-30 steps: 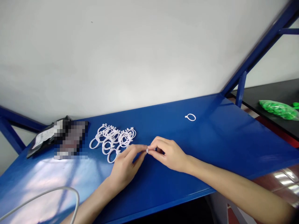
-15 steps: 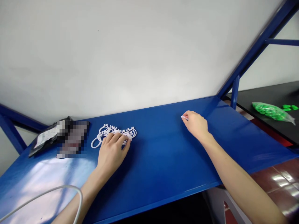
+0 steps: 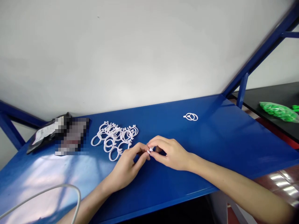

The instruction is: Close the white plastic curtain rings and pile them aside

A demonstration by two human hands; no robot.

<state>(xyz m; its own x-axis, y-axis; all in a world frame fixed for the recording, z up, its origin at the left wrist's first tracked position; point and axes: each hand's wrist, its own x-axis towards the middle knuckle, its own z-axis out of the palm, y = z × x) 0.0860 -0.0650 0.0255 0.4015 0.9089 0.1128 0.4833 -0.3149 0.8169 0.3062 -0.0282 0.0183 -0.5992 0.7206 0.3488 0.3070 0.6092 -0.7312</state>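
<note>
My left hand and my right hand meet fingertip to fingertip over the middle of the blue table. Together they pinch a small white ring, which is mostly hidden by the fingers. Just left of my left hand lies a pile of several white plastic rings. Two white rings lie overlapping on the table farther back to the right, apart from both hands.
A black packet with a blurred label lies at the table's left rear. A grey cable loops at the near left. A blue frame strut rises at right. A green bag rests on a black side table.
My right hand came back from the far right, leaving a second ring beside the single one there. My left hand left the pile, and both hands now pinch a ring together.
</note>
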